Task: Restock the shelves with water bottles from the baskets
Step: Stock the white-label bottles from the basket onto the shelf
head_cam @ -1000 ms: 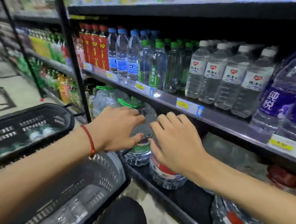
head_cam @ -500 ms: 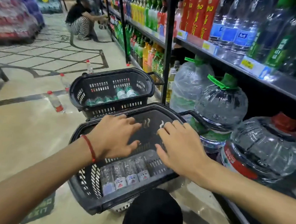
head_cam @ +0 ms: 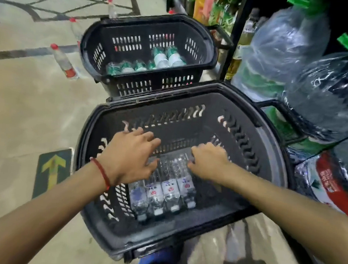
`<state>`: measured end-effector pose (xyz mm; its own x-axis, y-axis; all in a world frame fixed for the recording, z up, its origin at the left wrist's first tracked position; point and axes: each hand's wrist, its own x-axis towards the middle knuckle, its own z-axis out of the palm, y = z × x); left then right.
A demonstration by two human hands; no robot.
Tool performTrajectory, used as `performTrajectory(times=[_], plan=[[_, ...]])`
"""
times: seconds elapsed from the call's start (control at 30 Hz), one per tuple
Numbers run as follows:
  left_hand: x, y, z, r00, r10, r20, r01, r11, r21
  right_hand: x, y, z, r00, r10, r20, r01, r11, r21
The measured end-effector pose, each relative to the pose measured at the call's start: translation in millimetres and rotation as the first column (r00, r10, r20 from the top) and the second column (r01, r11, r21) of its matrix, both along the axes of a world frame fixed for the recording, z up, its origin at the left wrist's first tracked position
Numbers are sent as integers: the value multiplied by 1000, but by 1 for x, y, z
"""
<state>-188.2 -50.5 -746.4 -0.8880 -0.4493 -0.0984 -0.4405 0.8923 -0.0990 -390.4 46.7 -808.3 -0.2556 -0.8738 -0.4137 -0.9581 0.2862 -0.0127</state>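
**Head view.** Your left hand (head_cam: pixel 129 155) hovers inside the near basket (head_cam: pixel 272 163), palm down and fingers spread, over the left side of a row of four water bottles (head_cam: pixel 162 191); it grips nothing. Your right hand (head_cam: pixel 208 161) is at 3 o'clock of the left, with its fingers curled downward over the far ends of the same bottles; whether it pinches one cannot be told. The four bottles lie side by side on the basket's bottom, caps toward 6 o'clock. A red cord (head_cam: pixel 102 173) circles your left wrist. At 12 o'clock of the near basket stands a second basket (head_cam: pixel 200 33) holding green-labelled bottles (head_cam: pixel 165 58). At 2 o'clock, large water jugs (head_cam: pixel 284 51) with green handles stand just beside the near basket. At 10 o'clock, red-capped bottles (head_cam: pixel 62 62) are on the floor (head_cam: pixel 32 106); at 8 o'clock lies a yellow arrow sticker (head_cam: pixel 54 168)
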Motion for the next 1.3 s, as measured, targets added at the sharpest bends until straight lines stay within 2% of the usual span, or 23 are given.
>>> performTrajectory(times=[0.1, 0.27, 0.33, 0.5, 0.73, 0.9, 1.0, 1.1, 1.17, 1.3], plan=[[-2, -13, -26, 1000, 7, 9, -7, 999, 37, -17, -41, -58, 975, -117, 190, 49, 943, 328], [0, -27, -63, 1000, 22, 7, -23, 998, 61, -29, -74, -158, 929, -263, 259, 50, 786, 617], [2, -29, -72, 999, 31, 12, -31, 997, 76, -16, -71, -158, 918, -323, 231, 93, 741, 665], [5, -31, -85, 998, 54, 11, -55, 993, 109, -8, -52, -177, 942, -299, 155, 115, 718, 687], [4, -38, -98, 996, 85, 7, -85, 987, 138, -15, -49, -184, 864, -421, 277, 177, 768, 615], [1, -38, -99, 994, 98, 45, -105, 979, 177, -14, -54, -162, 777, -557, 294, 292, 732, 616], [3, -38, -99, 992, 114, 49, -122, 972, 199, -22, -55, -143, 764, -573, 296, 402, 782, 476], [3, -35, -101, 992, 78, 103, -98, 975, 199, -29, -54, -120, 740, -558, 375, 475, 829, 296], [1, -33, -102, 987, 42, 153, -74, 974, 212, -31, -48, -99, 790, -498, 358, 443, 867, 228], [-8, -28, -100, 965, -50, 259, -16, 969, 246, -39, -24, -66, 821, -490, 292, 480, 870, 108]])
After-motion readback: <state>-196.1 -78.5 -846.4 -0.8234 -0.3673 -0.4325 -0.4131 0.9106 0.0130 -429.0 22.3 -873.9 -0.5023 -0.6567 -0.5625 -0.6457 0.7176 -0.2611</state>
